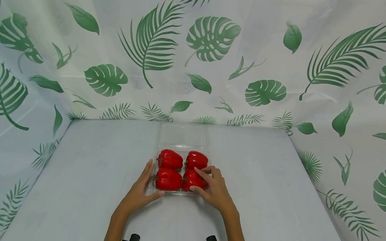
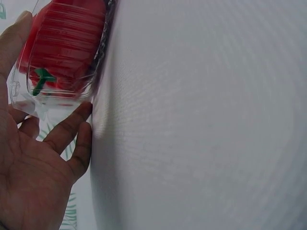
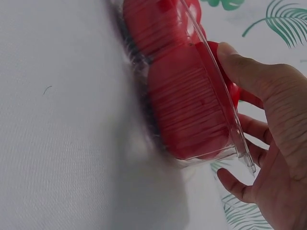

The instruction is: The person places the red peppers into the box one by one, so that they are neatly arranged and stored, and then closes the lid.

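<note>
A clear plastic clamshell box (image 1: 175,193) holds several red bell peppers with green stems, set in two rows. My right hand (image 1: 219,192) grips the front-right bell pepper (image 1: 191,181), thumb at its near side and fingers over its top. In the right wrist view that bell pepper (image 3: 189,100) shows through the ribbed wall. My left hand (image 1: 137,194) rests against the box's left side, fingers extended and thumb by the front corner. Beside it lies the front-left bell pepper (image 1: 168,179), whose green stem (image 2: 43,79) shows through the plastic in the left wrist view.
The box's transparent lid (image 1: 183,136) is folded back toward the rear of the white table (image 1: 95,173). Behind stands a leaf-printed curtain (image 1: 226,73), which also runs along both sides. Two more bell peppers, a left one (image 1: 170,159) and a right one (image 1: 196,160), form the back row.
</note>
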`<act>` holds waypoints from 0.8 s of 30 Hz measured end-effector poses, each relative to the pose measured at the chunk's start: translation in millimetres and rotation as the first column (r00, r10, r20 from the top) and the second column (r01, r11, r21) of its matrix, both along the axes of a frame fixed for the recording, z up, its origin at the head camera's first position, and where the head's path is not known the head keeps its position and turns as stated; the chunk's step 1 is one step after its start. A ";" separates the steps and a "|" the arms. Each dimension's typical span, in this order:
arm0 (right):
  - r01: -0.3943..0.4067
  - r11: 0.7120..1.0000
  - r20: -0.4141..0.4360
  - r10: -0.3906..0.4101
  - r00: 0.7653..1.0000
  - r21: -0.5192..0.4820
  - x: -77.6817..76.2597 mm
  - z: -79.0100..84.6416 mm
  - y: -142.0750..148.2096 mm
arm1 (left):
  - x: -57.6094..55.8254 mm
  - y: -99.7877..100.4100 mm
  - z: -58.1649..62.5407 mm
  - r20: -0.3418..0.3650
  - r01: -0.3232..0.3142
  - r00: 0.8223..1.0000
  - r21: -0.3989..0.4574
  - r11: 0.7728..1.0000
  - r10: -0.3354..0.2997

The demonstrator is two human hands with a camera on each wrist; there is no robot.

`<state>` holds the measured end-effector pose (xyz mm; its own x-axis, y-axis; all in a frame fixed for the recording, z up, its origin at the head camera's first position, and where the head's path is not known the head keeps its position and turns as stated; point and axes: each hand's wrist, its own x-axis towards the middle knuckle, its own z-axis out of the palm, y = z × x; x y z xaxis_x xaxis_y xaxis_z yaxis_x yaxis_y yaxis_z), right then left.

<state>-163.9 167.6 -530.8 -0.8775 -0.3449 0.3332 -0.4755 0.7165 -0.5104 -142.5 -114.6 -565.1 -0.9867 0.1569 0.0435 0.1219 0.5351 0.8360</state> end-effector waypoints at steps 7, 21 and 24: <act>-0.001 1.000 0.012 0.001 1.000 0.020 -0.2 -1.3 0.4 | -0.2 -0.7 0.0 -0.006 0.003 1.000 0.000 1.000 -0.003; 0.013 0.995 0.078 -0.005 0.997 -0.101 -6.3 0.4 7.6 | -0.6 -0.9 -1.1 -0.003 0.008 1.000 0.003 1.000 -0.008; 0.009 0.987 0.084 0.004 0.996 -0.160 -10.2 0.7 9.4 | -0.9 -1.4 -2.0 -0.010 0.009 1.000 0.000 1.000 -0.009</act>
